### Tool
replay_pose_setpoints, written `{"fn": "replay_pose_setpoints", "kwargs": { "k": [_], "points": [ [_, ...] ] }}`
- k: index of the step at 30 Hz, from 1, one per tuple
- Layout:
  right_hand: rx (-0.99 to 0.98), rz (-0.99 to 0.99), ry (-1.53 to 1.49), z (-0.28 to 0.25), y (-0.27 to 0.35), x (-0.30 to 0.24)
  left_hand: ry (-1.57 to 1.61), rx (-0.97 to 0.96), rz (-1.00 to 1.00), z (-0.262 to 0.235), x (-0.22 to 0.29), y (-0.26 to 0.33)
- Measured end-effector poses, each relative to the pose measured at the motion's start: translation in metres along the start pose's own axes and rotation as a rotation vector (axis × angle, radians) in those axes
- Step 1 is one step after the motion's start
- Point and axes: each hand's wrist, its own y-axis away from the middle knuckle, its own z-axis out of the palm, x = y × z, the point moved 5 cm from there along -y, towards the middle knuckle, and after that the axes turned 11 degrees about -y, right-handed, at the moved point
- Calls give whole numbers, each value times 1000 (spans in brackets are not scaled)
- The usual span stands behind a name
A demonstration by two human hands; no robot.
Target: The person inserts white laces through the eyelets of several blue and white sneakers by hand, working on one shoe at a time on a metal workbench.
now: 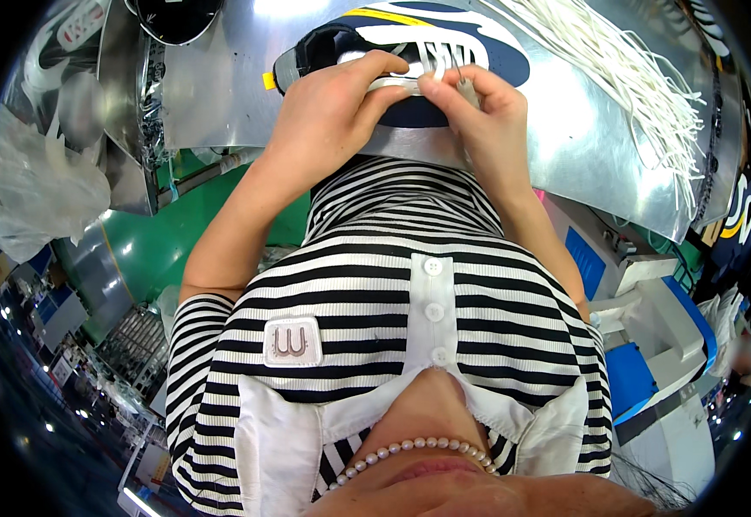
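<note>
At the top centre of the frame a dark blue, white and yellow shoe (410, 52) lies on a shiny metal table (582, 129), its toe toward the left. Both hands work at its lacing. The left hand (328, 112) rests over the side of the shoe, its fingers (384, 65) closed in a pinch on a white lace (397, 84). The right hand (488, 116) meets it from the right, its fingers (444, 86) closed on the lace end just beside the left fingertips, so the 2 hands touch or nearly touch over the eyelet rows.

To do this lacing step well, it seems wise to keep the left hand pressing the shoe steady against the table while the right guides the stiff lace tip straight through the eyelet, pulling slack evenly so the crossed rows stay flat. Twisting the flat lace would likely leave an untidy row.

In the upper right of the frame a loose bundle of white laces (634, 77) fans across the table, well apart from the hands. A crumpled clear plastic bag (31, 189) sits at the left edge, and a blue and white machine (651, 319) stands at the lower right.
</note>
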Motion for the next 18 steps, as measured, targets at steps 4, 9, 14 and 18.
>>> {"fn": "replay_pose_setpoints", "kwargs": {
  "k": [4,9,14,18],
  "points": [
    [-15,-84,-79,5,-14,13,-85,65,34,7,0,-4],
    [-38,-103,72,3,-7,5,-163,155,-10,13,0,-5],
    [-108,-92,398,-7,28,-4,-124,150,-17,14,-4,-3],
    [-121,-68,486,-10,23,-1,-109,163,19,14,-4,-4]
  ]
}}
